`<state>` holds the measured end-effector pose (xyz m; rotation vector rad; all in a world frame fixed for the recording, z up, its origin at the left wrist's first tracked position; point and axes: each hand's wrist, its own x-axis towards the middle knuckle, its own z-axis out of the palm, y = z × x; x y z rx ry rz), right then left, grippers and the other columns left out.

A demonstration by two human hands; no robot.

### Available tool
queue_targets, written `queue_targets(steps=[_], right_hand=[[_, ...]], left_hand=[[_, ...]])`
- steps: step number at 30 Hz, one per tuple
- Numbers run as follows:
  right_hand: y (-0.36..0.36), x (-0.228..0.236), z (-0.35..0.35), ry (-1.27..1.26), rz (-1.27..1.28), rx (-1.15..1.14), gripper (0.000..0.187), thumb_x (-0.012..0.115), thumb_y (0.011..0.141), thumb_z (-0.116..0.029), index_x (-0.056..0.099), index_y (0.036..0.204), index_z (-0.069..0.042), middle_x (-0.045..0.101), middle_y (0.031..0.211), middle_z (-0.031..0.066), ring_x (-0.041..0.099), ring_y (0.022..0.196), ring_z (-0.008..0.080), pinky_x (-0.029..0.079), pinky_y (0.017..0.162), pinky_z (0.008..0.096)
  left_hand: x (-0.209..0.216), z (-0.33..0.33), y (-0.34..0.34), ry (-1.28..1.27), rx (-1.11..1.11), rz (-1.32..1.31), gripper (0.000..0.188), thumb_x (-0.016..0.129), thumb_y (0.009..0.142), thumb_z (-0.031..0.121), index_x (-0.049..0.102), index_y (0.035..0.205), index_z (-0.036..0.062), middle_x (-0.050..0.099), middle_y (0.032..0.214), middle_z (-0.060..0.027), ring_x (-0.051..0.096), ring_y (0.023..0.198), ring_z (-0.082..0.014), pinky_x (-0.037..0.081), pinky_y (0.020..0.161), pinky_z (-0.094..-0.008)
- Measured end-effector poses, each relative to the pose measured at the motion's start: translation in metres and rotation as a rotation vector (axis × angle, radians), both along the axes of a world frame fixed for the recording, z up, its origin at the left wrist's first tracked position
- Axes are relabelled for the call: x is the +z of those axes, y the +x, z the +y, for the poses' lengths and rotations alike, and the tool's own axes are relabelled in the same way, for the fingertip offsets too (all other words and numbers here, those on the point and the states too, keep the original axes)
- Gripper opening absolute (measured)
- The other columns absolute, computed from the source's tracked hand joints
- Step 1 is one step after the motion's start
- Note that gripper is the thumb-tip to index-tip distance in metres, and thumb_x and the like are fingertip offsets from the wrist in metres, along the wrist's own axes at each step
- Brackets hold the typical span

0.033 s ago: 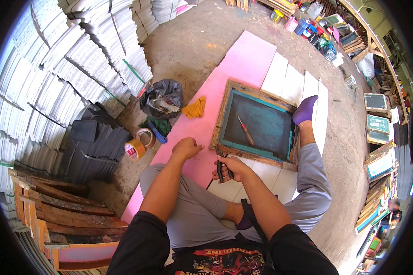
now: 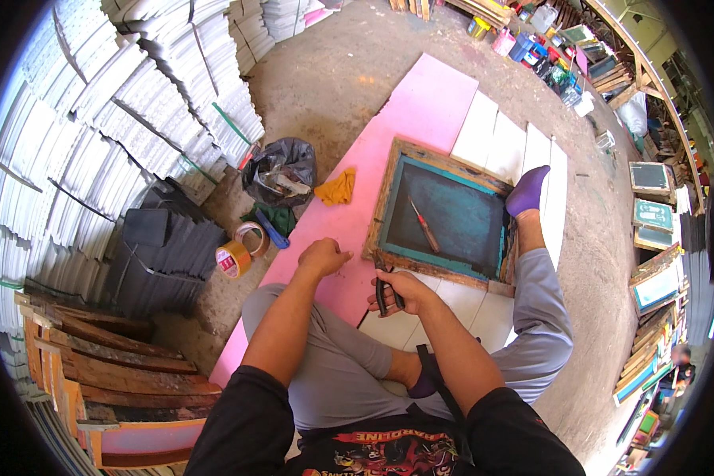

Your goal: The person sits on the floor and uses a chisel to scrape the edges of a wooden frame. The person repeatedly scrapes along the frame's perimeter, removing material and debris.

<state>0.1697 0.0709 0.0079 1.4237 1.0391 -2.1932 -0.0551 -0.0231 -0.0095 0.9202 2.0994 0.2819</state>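
A wooden screen-printing frame [image 2: 382, 194] with dark mesh and a teal border lies flat before me. A screwdriver [image 2: 427, 228] with a red handle rests on its mesh. My right hand [image 2: 408, 292] is wrapped round black-handled pliers [image 2: 381, 295], close to the frame's near left corner, with the jaws pointing towards that corner. Over the pink board [image 2: 397, 103], left of the pliers, my left hand [image 2: 322, 258] is closed, its thumb and fingers together. What it pinches, if anything, is hidden.
Left of the board are a yellow cloth [image 2: 335, 187], a black plastic bag [image 2: 280, 170], tape rolls [image 2: 233, 259] and a blue-handled tool [image 2: 271, 228]. White sheet stacks [image 2: 79, 135] rise at left. My purple-socked foot [image 2: 527, 190] touches the frame's right side. More frames [image 2: 653, 214] stand far right.
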Motion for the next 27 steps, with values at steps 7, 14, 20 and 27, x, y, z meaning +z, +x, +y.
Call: queue_targets(steps=[7, 14, 20, 27], right_hand=[[0.000, -0.009, 0.022, 0.019, -0.062, 0.128, 0.050, 0.054, 0.105, -0.048, 0.059, 0.127, -0.003, 0.073, 0.105, 0.0236, 0.075, 0.088, 0.0348, 0.060, 0.074, 0.0554], [-0.005, -0.017, 0.006, 0.328, -0.086, 0.162, 0.029, 0.061, 0.098, -0.030, 0.061, 0.097, -0.001, 0.066, 0.076, 0.0128, 0.065, 0.058, 0.0237, 0.052, 0.049, 0.0413], [-0.012, -0.033, -0.020, 0.585, -0.150, 0.086, 0.027, 0.060, 0.095, -0.024, 0.061, 0.089, 0.002, 0.062, 0.066, 0.0115, 0.060, 0.048, 0.0208, 0.048, 0.042, 0.0384], [-0.021, -0.022, -0.032, 0.696, -0.259, 0.141, 0.033, 0.062, 0.094, -0.026, 0.063, 0.085, 0.006, 0.068, 0.072, 0.0173, 0.069, 0.057, 0.0272, 0.057, 0.052, 0.0433]], left_hand=[[0.000, 0.003, 0.001, 0.028, -0.030, 0.008, 0.047, 0.071, 0.088, 0.051, 0.077, 0.100, 0.0059, 0.077, 0.096, -0.0135, 0.074, 0.096, -0.0307, 0.056, 0.083, -0.0448], [-0.001, 0.004, -0.001, 0.042, -0.052, 0.022, 0.046, 0.070, 0.090, 0.049, 0.077, 0.099, 0.0054, 0.077, 0.091, -0.0131, 0.075, 0.092, -0.0293, 0.057, 0.082, -0.0445], [0.013, 0.010, 0.005, 0.051, -0.077, -0.017, 0.044, 0.069, 0.091, 0.048, 0.076, 0.099, 0.0055, 0.077, 0.090, -0.0123, 0.076, 0.087, -0.0273, 0.057, 0.079, -0.0435], [0.011, 0.011, 0.006, 0.070, -0.085, -0.003, 0.042, 0.069, 0.091, 0.048, 0.077, 0.099, 0.0071, 0.077, 0.086, -0.0110, 0.076, 0.084, -0.0261, 0.057, 0.077, -0.0429]])
